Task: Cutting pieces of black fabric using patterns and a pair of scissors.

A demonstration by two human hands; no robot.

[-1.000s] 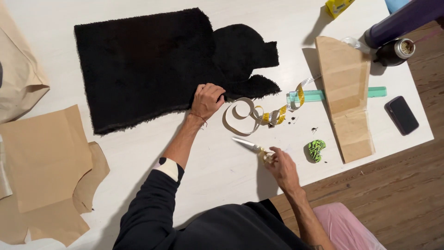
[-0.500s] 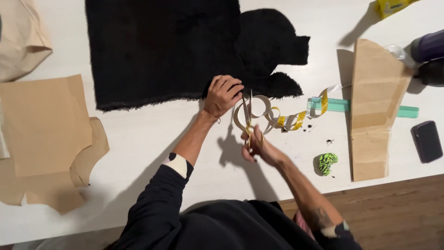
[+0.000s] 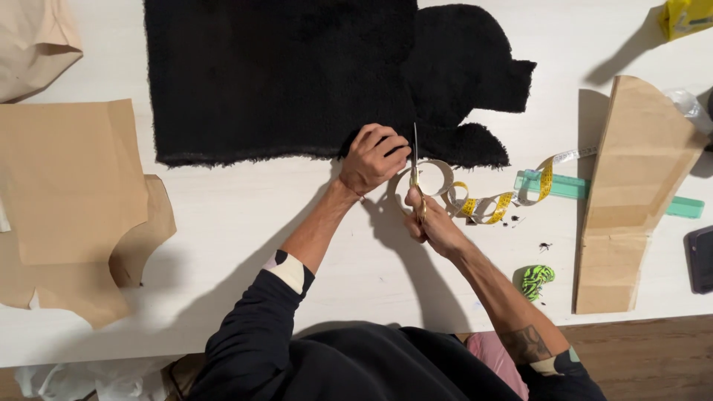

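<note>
Both hands now meet at the fabric [image 3: 297,74] edge: the right hand [image 3: 431,223], earlier off on the tabletop [image 3: 245,215], has brought the scissors [image 3: 416,174] up, fingers clamped on the handles, blade upright. Left hand [image 3: 371,157] pins the fabric, fingers curled. Cutting looks imminent.

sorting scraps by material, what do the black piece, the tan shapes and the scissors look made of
Black piece: looks like deep-pile fleece or faux fur, matte, with fuzzy, frayed edges. Tan shapes: probably kraft pattern paper, flat, creased, cleanly cut. Scissors in the right hand: shiny metal blades, gold-toned handles.
</note>
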